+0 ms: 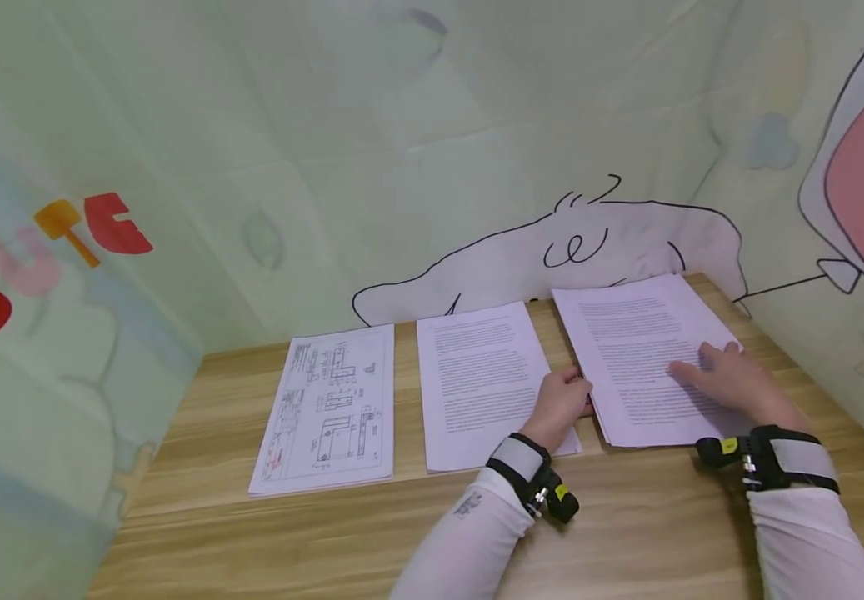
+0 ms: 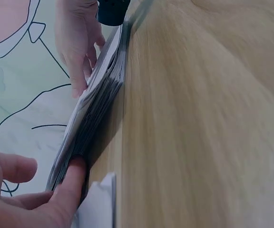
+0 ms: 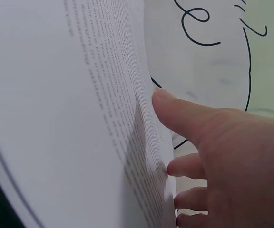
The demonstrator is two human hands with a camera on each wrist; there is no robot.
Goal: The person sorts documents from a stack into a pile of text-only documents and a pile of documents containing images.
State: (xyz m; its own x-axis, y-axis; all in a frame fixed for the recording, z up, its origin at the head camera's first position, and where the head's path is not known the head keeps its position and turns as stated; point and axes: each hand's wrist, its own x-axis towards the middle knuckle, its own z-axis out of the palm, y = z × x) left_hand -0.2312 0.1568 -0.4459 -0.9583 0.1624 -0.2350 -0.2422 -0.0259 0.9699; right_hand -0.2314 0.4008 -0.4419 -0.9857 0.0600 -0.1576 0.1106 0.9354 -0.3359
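A thick stack of printed paper (image 1: 626, 358) lies at the right of the table, with text on its top sheet. My left hand (image 1: 561, 407) is at the stack's left edge. Its fingers (image 2: 73, 183) touch the sheets' edges in the left wrist view, while the thumb stands off the paper. My right hand (image 1: 739, 385) rests on the right part of the top page, thumb and fingers spread, as the right wrist view shows the hand (image 3: 246, 161) against the printed page (image 3: 103, 95). Some left fingertips are hidden at the stack's edge.
Left of the stack lies a second pile of text pages (image 1: 476, 383), partly under my left wrist. Farther left is a pile topped by a technical drawing (image 1: 330, 408). All are on a wooden table (image 1: 312, 542) against a cartoon-printed backdrop (image 1: 289, 167).
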